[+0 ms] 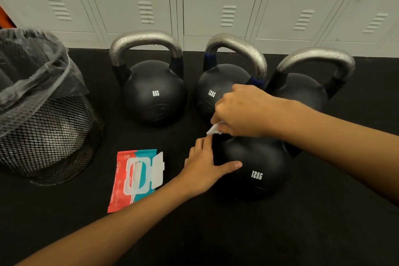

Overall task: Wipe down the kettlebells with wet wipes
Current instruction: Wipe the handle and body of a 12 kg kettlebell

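Note:
A black 12KG kettlebell (257, 166) stands nearest me on the dark floor mat. My left hand (205, 168) rests on its left side with fingers spread and the thumb lying across its front. My right hand (241, 110) grips a white wet wipe (213, 129) at the top of this kettlebell, hiding its handle. Behind stand three more kettlebells in a row: one marked 8KG (154, 90), one marked 12KG (220, 90) and one at the right (302, 90), partly hidden by my right arm. Their steel handles carry water drops.
A red and teal wet wipe pack (135, 177) lies left of the near kettlebell with its white lid flipped open. A black mesh bin (49, 136) lined with a clear bag stands at the left. Grey lockers (216, 2) line the back wall.

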Motion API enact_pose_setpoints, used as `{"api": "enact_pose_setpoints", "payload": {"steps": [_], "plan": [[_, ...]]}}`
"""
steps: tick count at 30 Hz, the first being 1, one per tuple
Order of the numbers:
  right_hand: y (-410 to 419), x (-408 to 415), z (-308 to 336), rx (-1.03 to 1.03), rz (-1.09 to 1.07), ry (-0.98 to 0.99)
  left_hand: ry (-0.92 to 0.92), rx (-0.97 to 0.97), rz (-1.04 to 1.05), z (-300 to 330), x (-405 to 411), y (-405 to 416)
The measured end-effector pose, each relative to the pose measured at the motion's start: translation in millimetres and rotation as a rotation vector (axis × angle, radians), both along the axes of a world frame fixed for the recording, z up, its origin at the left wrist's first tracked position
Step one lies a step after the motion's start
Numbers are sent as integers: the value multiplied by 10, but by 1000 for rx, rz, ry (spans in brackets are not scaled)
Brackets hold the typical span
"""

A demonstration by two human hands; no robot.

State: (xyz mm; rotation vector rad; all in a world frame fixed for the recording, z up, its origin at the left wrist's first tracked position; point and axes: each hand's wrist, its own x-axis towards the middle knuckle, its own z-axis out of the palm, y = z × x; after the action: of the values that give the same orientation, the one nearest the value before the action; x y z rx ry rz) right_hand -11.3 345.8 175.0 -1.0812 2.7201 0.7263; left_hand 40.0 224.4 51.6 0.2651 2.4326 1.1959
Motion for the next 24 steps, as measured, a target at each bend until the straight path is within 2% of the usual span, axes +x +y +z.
{"api": "enact_pose_setpoints", "payload": {"steps": [3,5,8,16,21,24], "plan": [[-65,-133,49,-101,-283,-196,-8,-3,1,-1,0,-4],[29,-219,147,-164,-373,-358,-6,-2,3,-4,1,-8],[301,-221,296,-399,-530,-494,8,5,-2,-6,2,-15],[982,161,327,-722,-771,-559,1,4,1,-24,-3,-5],[904,126,370,-703,-747,-547,1,1,-1,-30,-2,-4],[670,50,328,-579,-554,-415,-3,13,-7,-41,-5,-12]]}}
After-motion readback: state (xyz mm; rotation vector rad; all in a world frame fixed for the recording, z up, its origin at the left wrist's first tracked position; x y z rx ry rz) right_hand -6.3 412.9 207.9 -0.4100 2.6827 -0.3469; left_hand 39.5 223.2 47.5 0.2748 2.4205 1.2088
